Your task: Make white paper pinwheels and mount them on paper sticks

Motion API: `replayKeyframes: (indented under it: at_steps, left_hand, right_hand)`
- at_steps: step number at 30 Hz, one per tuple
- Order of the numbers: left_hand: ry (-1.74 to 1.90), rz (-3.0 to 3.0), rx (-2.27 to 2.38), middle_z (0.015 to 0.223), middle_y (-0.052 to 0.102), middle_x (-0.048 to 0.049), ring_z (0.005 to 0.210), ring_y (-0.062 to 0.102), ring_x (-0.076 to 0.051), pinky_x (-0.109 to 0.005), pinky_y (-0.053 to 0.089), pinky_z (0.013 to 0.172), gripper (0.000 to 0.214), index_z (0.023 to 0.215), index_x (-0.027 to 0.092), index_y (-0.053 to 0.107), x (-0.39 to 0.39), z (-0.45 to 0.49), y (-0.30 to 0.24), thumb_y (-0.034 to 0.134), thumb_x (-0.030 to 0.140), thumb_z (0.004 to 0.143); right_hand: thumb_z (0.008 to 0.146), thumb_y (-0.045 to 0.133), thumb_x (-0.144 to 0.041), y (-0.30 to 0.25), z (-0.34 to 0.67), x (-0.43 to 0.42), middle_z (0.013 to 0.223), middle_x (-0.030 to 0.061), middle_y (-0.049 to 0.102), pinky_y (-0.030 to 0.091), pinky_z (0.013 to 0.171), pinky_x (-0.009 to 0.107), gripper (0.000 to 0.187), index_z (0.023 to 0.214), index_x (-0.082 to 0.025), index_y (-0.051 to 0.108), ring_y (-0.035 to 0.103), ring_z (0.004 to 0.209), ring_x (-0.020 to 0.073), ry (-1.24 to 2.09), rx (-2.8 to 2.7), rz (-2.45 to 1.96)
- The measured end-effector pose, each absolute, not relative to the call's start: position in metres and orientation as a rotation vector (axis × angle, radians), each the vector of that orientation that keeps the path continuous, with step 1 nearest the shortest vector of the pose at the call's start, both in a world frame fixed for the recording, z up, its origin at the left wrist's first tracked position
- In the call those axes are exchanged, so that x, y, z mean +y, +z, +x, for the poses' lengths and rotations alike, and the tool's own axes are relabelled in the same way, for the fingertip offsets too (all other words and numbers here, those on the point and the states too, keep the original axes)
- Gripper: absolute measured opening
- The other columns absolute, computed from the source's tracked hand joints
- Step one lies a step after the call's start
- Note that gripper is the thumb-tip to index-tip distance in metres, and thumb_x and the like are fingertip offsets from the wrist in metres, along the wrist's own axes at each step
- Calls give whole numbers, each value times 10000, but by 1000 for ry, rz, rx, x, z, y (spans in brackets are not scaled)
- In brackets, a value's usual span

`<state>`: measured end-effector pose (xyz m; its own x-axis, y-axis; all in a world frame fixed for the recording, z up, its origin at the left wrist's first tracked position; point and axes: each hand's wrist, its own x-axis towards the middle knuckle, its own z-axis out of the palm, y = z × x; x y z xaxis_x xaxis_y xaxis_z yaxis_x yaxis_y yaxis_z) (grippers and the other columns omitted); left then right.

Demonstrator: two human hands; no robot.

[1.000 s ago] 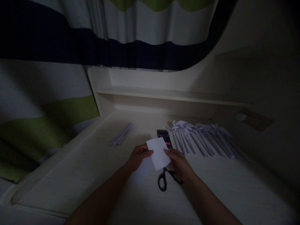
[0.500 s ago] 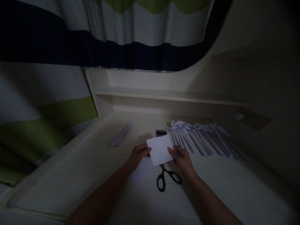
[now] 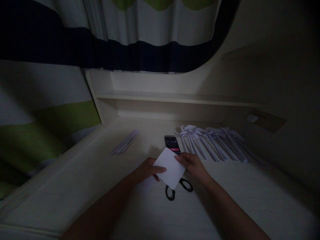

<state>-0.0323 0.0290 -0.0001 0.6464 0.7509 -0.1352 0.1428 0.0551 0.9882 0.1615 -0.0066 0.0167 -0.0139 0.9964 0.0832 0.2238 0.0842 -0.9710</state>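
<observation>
Both my hands hold a small white sheet of paper [image 3: 170, 167] above the pale desk [image 3: 100, 186]. My left hand [image 3: 147, 170] pinches its left edge, thumb laid across the sheet. My right hand [image 3: 192, 164] grips the upper right corner with closed fingers. The sheet is turned so one corner points down. Black-handled scissors [image 3: 178, 190] lie on the desk just under the paper, with only the handles showing. A dark phone [image 3: 172, 144] with a lit screen lies right behind the paper.
A row of several folded white paper pieces [image 3: 212, 143] lies to the right of the phone. A few thin paper strips [image 3: 125, 142] lie at the left. A low shelf [image 3: 170, 97] runs along the back, under a striped curtain [image 3: 50, 100]. A wall socket [image 3: 265, 120] sits at the right.
The paper has rotated from nearly square-on to a diamond-like tilt and dropped lower. My left thumb now lies across it. The phone is uncovered again.
</observation>
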Motion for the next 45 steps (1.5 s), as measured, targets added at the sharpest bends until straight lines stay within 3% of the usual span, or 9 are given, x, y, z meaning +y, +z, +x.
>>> replayKeyframes:
  at_steps: [7,12,15,25,28,32,37,40,45]
  left_hand:
    - [809,1478,918,576,640,-75,476,570,-147,-223,410,419,282,677,91,619,33,-31,-1,588,371,658]
    - [1213,1413,1098,542,619,-44,459,529,-121,-221,403,449,289,597,112,600,38,-33,0,610,398,633]
    - [1341,1351,1143,562,617,-23,500,535,-125,-230,423,494,273,613,119,617,38,-32,0,634,391,605]
    - [1426,1243,1078,560,622,-14,558,564,-144,-253,452,549,205,564,130,637,31,-30,3,673,331,557]
    - [1418,1178,1035,568,623,-14,548,558,-130,-239,456,539,195,577,123,638,30,-29,5,681,312,563]
    - [1400,939,828,777,657,-43,668,595,-145,-222,476,536,261,787,137,639,34,-28,4,682,296,585]
    - [1350,756,700,882,645,-45,808,598,-169,-226,496,620,272,832,163,625,35,-29,1,686,256,584]
    - [1238,801,644,816,658,-66,865,587,-205,-258,482,727,260,792,137,640,28,-27,2,708,212,552]
    - [991,843,535,845,658,-116,865,593,-255,-356,461,764,367,894,108,620,17,-16,0,664,335,609]
  right_hand:
    - [827,258,-445,20,183,0,521,9,543,385,483,233,413,768,-154,545,511,450,126,616,-1694,-1603]
    - [650,558,-293,15,184,-8,651,36,614,358,504,228,131,652,-165,589,569,605,168,593,-2219,-1808]
    - [567,610,-225,12,171,-17,750,76,624,359,532,260,152,702,-157,616,579,686,225,534,-2357,-1902]
    - [658,537,-210,15,149,-26,975,198,577,383,693,344,255,880,-102,600,538,904,300,337,-2457,-1993]
    - [636,522,-147,14,152,-22,934,180,598,379,652,321,243,868,-116,589,559,849,280,344,-2396,-2003]
    - [578,497,-52,18,161,-13,754,90,621,347,546,249,240,791,-146,554,569,689,203,383,-2268,-1970]
    - [637,472,-102,18,168,-4,684,7,551,335,534,206,132,745,-177,478,507,616,124,384,-2066,-1764]
    - [612,511,-175,12,161,-4,603,-36,481,337,505,206,104,686,-194,440,457,539,105,655,-1734,-1422]
    - [489,622,-180,4,130,-9,559,-65,493,360,505,209,216,625,-199,455,470,515,98,1227,-1260,-933]
